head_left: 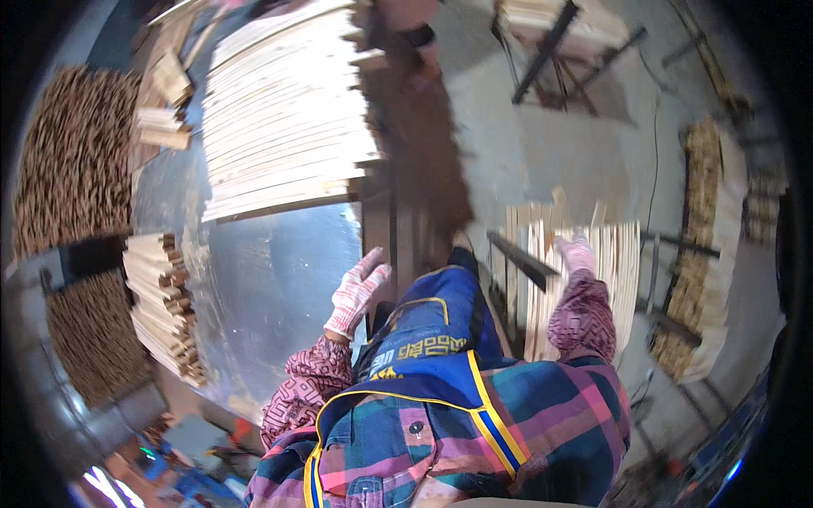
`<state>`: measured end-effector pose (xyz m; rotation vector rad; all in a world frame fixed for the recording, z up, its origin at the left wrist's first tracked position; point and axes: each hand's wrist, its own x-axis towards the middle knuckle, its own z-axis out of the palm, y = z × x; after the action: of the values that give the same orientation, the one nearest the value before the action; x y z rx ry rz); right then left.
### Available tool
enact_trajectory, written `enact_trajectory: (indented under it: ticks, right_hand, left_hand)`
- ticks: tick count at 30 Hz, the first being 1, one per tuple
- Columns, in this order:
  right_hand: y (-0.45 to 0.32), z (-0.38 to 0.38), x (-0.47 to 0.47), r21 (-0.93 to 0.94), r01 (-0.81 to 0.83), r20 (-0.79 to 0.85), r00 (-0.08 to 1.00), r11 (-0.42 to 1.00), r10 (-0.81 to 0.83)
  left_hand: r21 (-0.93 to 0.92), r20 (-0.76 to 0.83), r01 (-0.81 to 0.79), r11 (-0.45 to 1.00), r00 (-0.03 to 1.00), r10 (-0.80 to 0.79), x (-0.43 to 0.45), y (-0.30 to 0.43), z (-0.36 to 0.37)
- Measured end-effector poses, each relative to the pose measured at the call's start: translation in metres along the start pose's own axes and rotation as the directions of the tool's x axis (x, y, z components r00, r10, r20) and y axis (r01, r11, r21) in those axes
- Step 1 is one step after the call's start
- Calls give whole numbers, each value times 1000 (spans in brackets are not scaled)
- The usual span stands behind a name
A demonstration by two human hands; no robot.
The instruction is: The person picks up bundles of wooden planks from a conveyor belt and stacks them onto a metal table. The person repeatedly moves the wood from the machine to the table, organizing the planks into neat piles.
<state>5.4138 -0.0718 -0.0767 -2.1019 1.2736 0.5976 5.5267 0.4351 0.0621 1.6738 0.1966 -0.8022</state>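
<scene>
My left hand [361,293], in a white-and-red knit glove, hovers at the near edge of a shiny metal tabletop [279,267]. Its fingers are apart and hold nothing. On that tabletop, a wide row of pale wooden strips [286,114] lies side by side, brightly lit. To my right, my gloved right hand [577,254] is over the far part of a stack of wooden strips [537,311] on a metal-framed stand [524,260]. Blur hides whether its fingers grip a strip.
A stepped pile of wooden strips [159,305] sits at the table's left side, with loose wood blocks [170,79] farther up. Large bundles of strips [76,159] stand beyond. Another loaded stand [565,32] is at the top right, and a long wood stack [692,254] at the far right.
</scene>
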Motion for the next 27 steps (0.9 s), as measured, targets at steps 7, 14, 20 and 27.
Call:
enact_trajectory:
  ticks: [7,14,20,27]
  right_hand:
    - [-268,-96,7,-63,508,-398,777,859,-488]
    - [-613,28,-25,-183,936,105,322,300,-941]
    - [-870,121,14,-375,911,22,-177,-172,-984]
    - [-1003,174,11,-810,587,223,283,-15,-933]
  left_hand:
    - [-587,-282,-7,810,939,-196,-2,-33,-68]
    - [-592,-535,-159,790,810,-238,101,-17,-127]
    - [-277,-713,344,897,552,-432,162,5,-160]
    - [-434,-624,204,877,635,-456,144,11,-152]
